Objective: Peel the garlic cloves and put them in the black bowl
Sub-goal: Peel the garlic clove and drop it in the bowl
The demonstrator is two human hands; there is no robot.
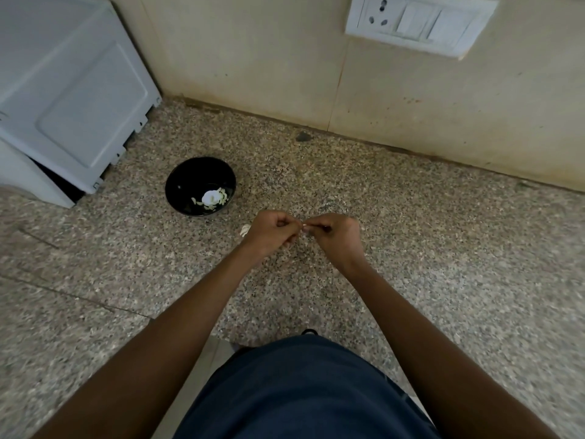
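The black bowl stands on the speckled granite counter, left of and beyond my hands, with several pale peeled garlic cloves lying in it. My left hand and my right hand meet over the counter, fingers curled, and together pinch a small garlic clove between their fingertips. Only a pale sliver of the clove shows. A white scrap, skin or another clove, lies on the counter just left of my left hand.
A white appliance stands at the back left, close behind the bowl. A tiled wall with a white switch and socket plate closes the back. My dark blue clothing fills the lower middle.
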